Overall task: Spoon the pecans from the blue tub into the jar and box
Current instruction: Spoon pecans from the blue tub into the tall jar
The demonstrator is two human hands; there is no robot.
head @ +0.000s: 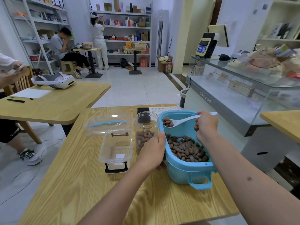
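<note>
- Blue plastic forms the one tub (186, 169), which sits on the wooden bench (84, 184) at its right side; its long axis runs from the person away toward the far edge, with a loop handle at the near end.
- Pecans (186, 148) lie heaped in the near half of the tub, too many to count; the far half shows bare blue floor.
- One white spoon (180, 121) hangs over the far half of the tub, its long axis nearly level, bowl pointing left toward the jar and handle end pointing right, past the tub's rim. A few pecans sit in its bowl.
- The right hand (206, 125) is the grip on the spoon: its fingers curl round the handle near the outer end, so the loaded bowl lies to the left of this grip.
- One clear jar (146, 130) stands upright just left of the tub, open-mouthed, with pecans filling roughly its lower part.
- The left hand (153, 151) wraps the jar's near side, thumb toward the tub's rim; it clasps the jar.
- One clear box (116, 150) lies left of that grip, long axis running away from the person, black latches at its near and far ends; no pecans show in it.
- Its clear lid (108, 123), with a blue handle, rests beyond the box.
- One dark phone (143, 115) lies behind the jar.
</note>
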